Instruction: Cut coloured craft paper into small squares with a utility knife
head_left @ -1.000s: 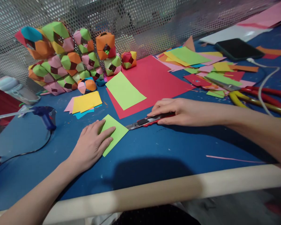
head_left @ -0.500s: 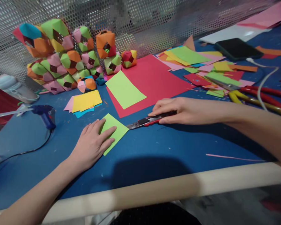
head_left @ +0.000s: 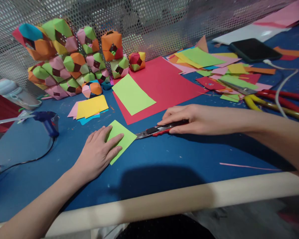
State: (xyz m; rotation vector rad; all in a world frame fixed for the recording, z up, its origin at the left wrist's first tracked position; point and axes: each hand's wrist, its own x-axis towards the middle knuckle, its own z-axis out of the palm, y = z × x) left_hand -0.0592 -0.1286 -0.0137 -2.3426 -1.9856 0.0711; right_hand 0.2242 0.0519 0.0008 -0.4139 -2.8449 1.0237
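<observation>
The left hand [head_left: 97, 154] lies flat and open, fingers spread, on the near-left half of a small lime-green paper square [head_left: 123, 139]. That square sits on the blue desk [head_left: 164, 156] a little in from its front edge, and the pressing palm seems meant to keep it from sliding. The right hand [head_left: 189, 118] is closed over the handle of a red-and-black utility knife [head_left: 154, 130], held low and almost parallel to the desk, with the metal blade tip touching the square's right corner (a shallow angle that would let the blade run along the paper rather than stab it). The two hands are apart, the knife spanning the gap between them. Just behind the knife lies a large red paper sheet [head_left: 164, 83] with a lime-green rectangle [head_left: 132, 94] on its left part, within easy reach. To its left is a short stack of yellow, pink and blue squares [head_left: 92, 107], and behind that a cluster of folded multicoloured paper balls [head_left: 69, 63] piled against the perforated metal screen [head_left: 164, 20] at the desk's back edge. A blue glue gun [head_left: 48, 122] stands toward the left edge. A heap of coloured paper offcuts [head_left: 214, 66], yellow-and-red-handled scissors [head_left: 276, 103] and a black phone [head_left: 254, 49] are toward the right back corner.
</observation>
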